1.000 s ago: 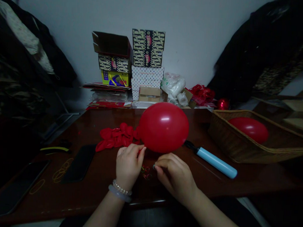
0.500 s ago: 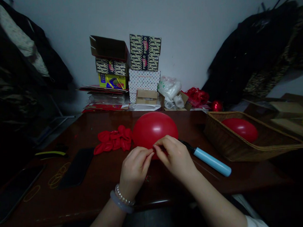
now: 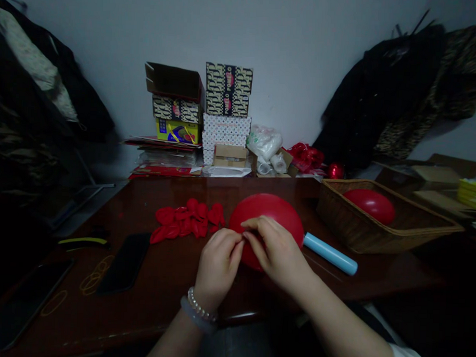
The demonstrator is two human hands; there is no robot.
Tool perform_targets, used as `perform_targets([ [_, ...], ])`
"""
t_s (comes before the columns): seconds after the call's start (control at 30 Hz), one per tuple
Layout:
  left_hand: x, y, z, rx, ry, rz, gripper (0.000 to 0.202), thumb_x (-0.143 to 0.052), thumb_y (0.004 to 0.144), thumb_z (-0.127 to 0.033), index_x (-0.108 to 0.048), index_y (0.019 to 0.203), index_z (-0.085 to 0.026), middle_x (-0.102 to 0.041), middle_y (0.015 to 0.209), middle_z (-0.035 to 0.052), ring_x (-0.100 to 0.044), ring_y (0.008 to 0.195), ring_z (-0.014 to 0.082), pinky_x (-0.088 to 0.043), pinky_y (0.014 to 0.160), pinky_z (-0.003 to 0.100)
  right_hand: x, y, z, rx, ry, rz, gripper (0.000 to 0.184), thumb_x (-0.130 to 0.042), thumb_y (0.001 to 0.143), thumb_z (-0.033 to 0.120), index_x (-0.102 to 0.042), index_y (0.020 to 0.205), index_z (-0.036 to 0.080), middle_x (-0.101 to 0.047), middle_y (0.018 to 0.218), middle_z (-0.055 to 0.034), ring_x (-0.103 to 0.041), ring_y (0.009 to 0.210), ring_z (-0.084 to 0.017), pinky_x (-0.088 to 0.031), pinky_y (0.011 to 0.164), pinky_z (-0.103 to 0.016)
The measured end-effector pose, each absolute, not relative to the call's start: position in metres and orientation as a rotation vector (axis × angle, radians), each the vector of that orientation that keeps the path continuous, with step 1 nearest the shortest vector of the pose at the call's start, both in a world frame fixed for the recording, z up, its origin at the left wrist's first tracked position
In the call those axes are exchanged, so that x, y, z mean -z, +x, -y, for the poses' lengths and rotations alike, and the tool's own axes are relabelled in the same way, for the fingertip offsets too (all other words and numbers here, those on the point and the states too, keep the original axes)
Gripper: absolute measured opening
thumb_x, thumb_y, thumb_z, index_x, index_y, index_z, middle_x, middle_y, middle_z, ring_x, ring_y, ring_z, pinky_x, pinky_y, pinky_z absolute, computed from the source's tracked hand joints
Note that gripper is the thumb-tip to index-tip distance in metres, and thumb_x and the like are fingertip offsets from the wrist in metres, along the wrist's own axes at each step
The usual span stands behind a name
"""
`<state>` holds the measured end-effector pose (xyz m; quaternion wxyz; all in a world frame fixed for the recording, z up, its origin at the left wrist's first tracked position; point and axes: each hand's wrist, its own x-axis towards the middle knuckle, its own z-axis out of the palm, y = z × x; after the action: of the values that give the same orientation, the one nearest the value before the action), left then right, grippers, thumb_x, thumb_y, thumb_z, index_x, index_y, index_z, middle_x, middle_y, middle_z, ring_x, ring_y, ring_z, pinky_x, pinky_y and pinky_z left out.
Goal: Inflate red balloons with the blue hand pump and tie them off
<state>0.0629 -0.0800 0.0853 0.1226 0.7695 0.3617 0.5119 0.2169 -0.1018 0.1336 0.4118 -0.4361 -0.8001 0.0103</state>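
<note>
An inflated red balloon rests on the dark table in front of me, partly covered by my right hand. My left hand, with bracelets at the wrist, meets the right at the balloon's near left side. Both hands are closed, thumbs and fingertips pinched together at the balloon's neck, which the fingers hide. Just left of the balloon lies a pile of limp red balloons. To its right is a light blue hand pump, its black end hidden behind the balloon.
A wicker basket holding another inflated balloon stands at the right. Rubber bands, a black phone and a larger dark tablet-like slab lie left. Stacked boxes and plastic bags line the wall.
The inflated balloon has shifted right and turned, its body now further behind my right hand. My hands keep their pinch, nearly in place. The view has moved slightly.
</note>
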Motion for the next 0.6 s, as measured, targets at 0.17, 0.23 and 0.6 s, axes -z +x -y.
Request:
perform_targets([
  [0.17, -0.0826, 0.0654, 0.0802, -1.463, 1.795, -1.031, 0.033, -0.057, 0.088, -0.028, -0.061, 0.120, -0.022, -0.067, 0.090, 0.0042, -0.063, 0.083, 0.0164, -0.049, 0.080, 0.030, -0.1383, 0.2160, 0.1034, -0.122, -1.113, 1.974, 0.017, -0.050, 0.090, 0.014, -0.052, 0.106, 0.022, -0.064, 0.100, -0.0052, -0.061, 0.094, -0.018, -0.050, 0.083, -0.033],
  [0.23, -0.0821, 0.0648, 0.0802, -1.438, 1.726, -0.991, 0.040, -0.058, 0.087, -0.029, -0.057, 0.126, -0.022, -0.067, 0.090, 0.0041, -0.063, 0.081, 0.0163, -0.050, 0.080, 0.030, -0.1394, 0.2158, 0.1055, -0.172, -1.084, 1.976, 0.017, -0.050, 0.090, 0.015, -0.052, 0.105, 0.022, -0.064, 0.100, -0.0050, -0.061, 0.093, -0.017, -0.050, 0.082, -0.033],
  [0.6, -0.0864, 0.0634, 0.0820, -1.340, 1.766, -0.968, 0.018, -0.060, 0.085, -0.033, -0.071, 0.085, -0.019, -0.069, 0.084, 0.0058, -0.063, 0.079, 0.0181, -0.048, 0.073, 0.029, -0.1336, 0.2243, 0.1062, -0.558, -1.065, 1.860, 0.017, -0.054, 0.089, 0.023, -0.052, 0.106, 0.023, -0.062, 0.095, -0.0024, -0.060, 0.088, -0.014, -0.049, 0.078, -0.028],
])
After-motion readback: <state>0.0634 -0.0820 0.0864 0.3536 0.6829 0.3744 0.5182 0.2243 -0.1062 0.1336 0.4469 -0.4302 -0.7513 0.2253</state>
